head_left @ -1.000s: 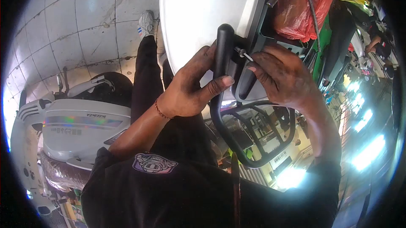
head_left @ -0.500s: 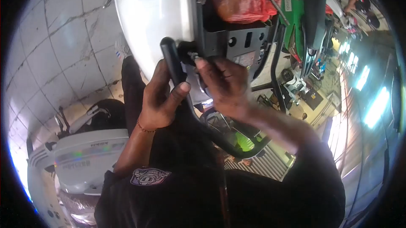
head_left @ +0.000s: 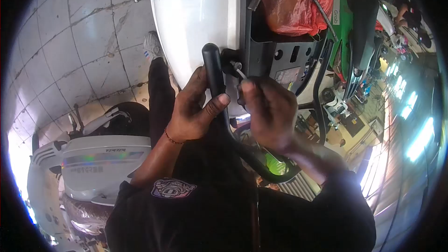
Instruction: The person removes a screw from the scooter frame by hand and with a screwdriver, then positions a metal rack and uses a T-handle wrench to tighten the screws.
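My left hand [head_left: 196,112] is wrapped round the black tubular rail [head_left: 213,67], thumb on its near side and fingers behind it. The rail's rounded end points up beside a white body panel [head_left: 196,14]. Between the finger and thumb of my right hand [head_left: 270,107] is a thin metal bolt [head_left: 239,69], slanting toward the black bracket by the rail. A washer-like ring shows near the bolt's far end. Its near end is hidden by my fingers.
A red plastic bag [head_left: 298,4] sits in the black compartment at the top. To the left stands a white scooter [head_left: 105,165] on the tiled floor [head_left: 93,32]. A green motorcycle [head_left: 343,28] is at the right, with people and more vehicles beyond.
The view has swung, showing more of the compartment and green motorcycle. My left hand has stayed on the rail. My right hand has drawn slightly back from the bracket, leaving more of the bolt visible.
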A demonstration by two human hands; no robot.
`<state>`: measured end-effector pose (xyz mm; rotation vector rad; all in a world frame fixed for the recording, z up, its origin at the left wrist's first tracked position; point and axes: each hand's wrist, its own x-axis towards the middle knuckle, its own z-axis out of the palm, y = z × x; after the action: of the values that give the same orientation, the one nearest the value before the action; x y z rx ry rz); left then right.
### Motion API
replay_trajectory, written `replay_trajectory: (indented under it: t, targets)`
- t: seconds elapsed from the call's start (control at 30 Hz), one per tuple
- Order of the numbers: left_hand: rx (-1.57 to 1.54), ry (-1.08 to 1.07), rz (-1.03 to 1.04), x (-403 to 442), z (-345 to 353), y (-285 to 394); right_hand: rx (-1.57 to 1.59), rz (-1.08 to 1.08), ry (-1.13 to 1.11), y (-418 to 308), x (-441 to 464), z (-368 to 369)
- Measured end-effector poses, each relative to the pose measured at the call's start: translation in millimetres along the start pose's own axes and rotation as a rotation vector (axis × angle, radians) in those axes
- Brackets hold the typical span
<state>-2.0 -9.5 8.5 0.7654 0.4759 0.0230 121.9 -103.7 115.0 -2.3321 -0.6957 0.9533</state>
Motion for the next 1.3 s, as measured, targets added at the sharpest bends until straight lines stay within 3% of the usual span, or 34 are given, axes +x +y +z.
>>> replay_trajectory:
  t: [0.1, 0.3, 0.43, 0.57, 0.6, 0.73, 0.77, 0.83, 0.9, 1.0, 1.1, 1.17, 1.23, 1.3]
  targets:
    - [0.056, -0.009, 0.009, 0, -1, 0, -0.184, -0.160, -0.003, 6, 4, -4]
    - [0.092, -0.027, -0.057, 0, -2, 10, -0.234, -0.404, -0.082, 25, 24, -18]
    - [0.082, -0.051, -0.138, -1, -4, 8, -0.475, -0.532, -0.275, 28, 35, -34]
    - [0.020, -0.033, -0.089, -2, -1, 3, -0.618, -0.504, -0.568, 13, 66, -57]
    - [0.013, -0.016, -0.089, -2, -1, 3, -0.634, -0.685, -0.624, 23, 74, -59]
    - [0.089, -0.020, -0.107, -2, 0, 2, -0.600, -0.560, -0.740, 18, 85, -61]
    - [0.136, 0.012, -0.009, -1, 1, -2, -0.619, -0.536, -0.724, 18, 82, -60]
    - [0.139, 0.022, -0.076, -4, 4, 6, -0.702, -0.722, -0.620, 18, 77, -57]
    - [0.119, 0.011, -0.070, -2, 4, 4, -0.733, -0.747, -0.597, 11, 78, -59]
    - [0.104, 0.019, -0.085, -2, 5, 1, -0.697, -0.753, -0.709, -4, 90, -62]
    - [0.060, 0.031, -0.068, -1, 8, 0, -0.667, -0.536, -0.814, -2, 97, -60]
    - [0.081, 0.083, -0.065, 0, 10, 1, -0.587, -0.492, -0.746, 15, 88, -56]
    - [0.164, -0.021, -0.081, -4, -2, -4, -0.503, -0.730, -0.541, 21, 80, -50]
    - [0.098, 0.025, -0.089, -4, 1, -6, -0.611, -0.729, -0.540, 22, 70, -59]
